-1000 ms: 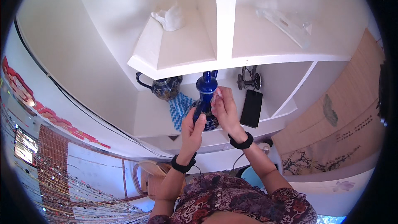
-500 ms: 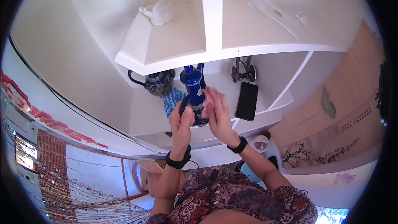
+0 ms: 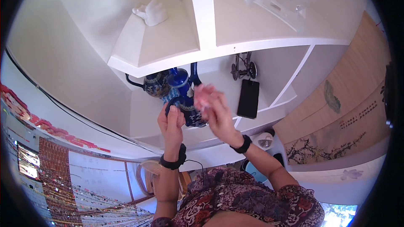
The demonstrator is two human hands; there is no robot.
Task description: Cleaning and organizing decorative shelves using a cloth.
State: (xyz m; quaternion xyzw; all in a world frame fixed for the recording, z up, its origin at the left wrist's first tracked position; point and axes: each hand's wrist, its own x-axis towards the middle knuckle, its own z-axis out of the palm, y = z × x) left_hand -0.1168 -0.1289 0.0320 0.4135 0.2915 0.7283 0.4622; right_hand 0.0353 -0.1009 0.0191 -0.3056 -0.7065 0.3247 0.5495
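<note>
A tall blue ewer (image 3: pixel 180 81) with a patterned lower body is tilted at the front of the lower shelf. My left hand (image 3: pixel 170 124) is closed on the curved handle at its near left side. My right hand (image 3: pixel 217 113) is closed on a crumpled pink cloth (image 3: pixel 203 96), held at the ewer's right side, blurred by motion. Behind the ewer, a dark floral teapot (image 3: pixel 153 85) stands on the left, by a blue-and-white chevron cloth (image 3: pixel 169 96), partly hidden.
Right of the ewer lie a black phone (image 3: pixel 248 98) and a dark wheeled ornament (image 3: pixel 243 66). The upper shelf (image 3: pixel 134 63) holds a white figurine (image 3: pixel 151 14) and a clear object (image 3: pixel 275 12). Wall scrolls hang right, bead strands left; a chair stands below.
The ewer and my left hand have moved left and tilted. My right hand has shifted slightly left, with the pink cloth now more visible. The whole view has shifted a little.
</note>
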